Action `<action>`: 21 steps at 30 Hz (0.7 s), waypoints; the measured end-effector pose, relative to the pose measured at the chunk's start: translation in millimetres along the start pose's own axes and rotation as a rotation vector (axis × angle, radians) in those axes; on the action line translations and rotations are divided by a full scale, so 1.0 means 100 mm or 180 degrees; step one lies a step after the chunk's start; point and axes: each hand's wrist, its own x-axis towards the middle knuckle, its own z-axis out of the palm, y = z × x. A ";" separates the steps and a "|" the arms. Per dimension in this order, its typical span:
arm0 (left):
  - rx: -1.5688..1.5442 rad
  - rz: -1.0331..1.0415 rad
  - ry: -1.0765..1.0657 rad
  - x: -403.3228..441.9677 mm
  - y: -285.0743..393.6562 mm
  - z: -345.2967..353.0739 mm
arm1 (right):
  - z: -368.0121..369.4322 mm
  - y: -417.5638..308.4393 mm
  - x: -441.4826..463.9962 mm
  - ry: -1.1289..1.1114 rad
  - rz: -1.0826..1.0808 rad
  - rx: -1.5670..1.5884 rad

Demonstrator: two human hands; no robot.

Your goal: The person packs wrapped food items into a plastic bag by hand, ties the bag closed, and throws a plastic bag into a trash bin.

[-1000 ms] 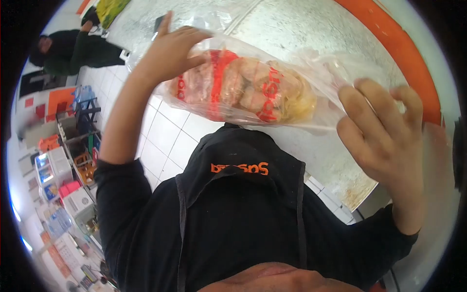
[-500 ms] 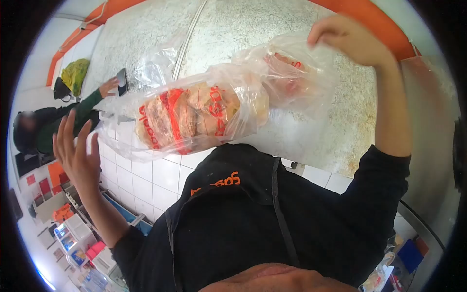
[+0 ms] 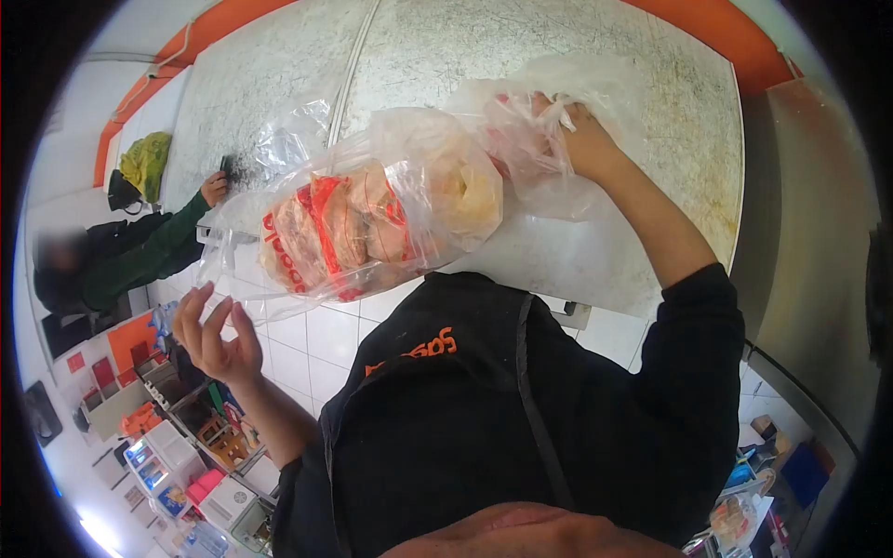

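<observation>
A large clear plastic bag (image 3: 465, 219) lies across the table's near edge, holding packs of pale, raw-looking meat (image 3: 302, 246) in wrap with red print. My left hand (image 3: 223, 339) is just off the bag's left end, fingers spread and curved, gripping nothing. To the right is a second clear plastic bag (image 3: 558, 200), with something reddish inside. My right hand (image 3: 581, 139) reaches into its folds, fingers curled and film bunched around them. The plastic partly covers those fingertips.
A scratched, light worktable (image 3: 670, 93) with an orange wall band (image 3: 716, 28) behind it. At the left, a person in a green sleeve (image 3: 149, 251) has a hand on a dark flat object (image 3: 226, 166). A metal panel (image 3: 809, 232) stands at the right.
My right hand has come down and left from above the table onto the second bag. My left hand has moved right and lower, near the large bag's end. The other person's dark object has tilted.
</observation>
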 end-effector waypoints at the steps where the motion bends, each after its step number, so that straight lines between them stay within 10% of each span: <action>1: -0.0068 0.0030 -0.0018 0.03 0.07 0.02 | -0.06 -0.04 0.00 -0.0604 0.0104 -0.0625; 7: -0.0290 0.0067 -0.0149 0.00 0.22 0.04 | 1.08 0.92 -0.36 -0.0285 0.1198 0.1732; 10: -0.0542 -0.0091 -0.0088 -0.05 0.32 0.14 | 0.37 0.39 -0.47 -0.1131 0.1272 0.0059; 13: -0.1000 0.0172 -0.0115 0.10 0.66 0.28 | -0.16 -0.13 -0.57 -0.0593 0.1525 0.0838; 20: -0.2804 0.1286 -0.0343 0.66 1.61 0.68 | 0.16 -0.07 -0.73 0.1006 -0.0084 0.1540; 21: -0.3101 0.1257 -0.0653 0.66 1.73 0.75 | -0.14 -0.10 -0.76 0.0808 0.0884 0.3494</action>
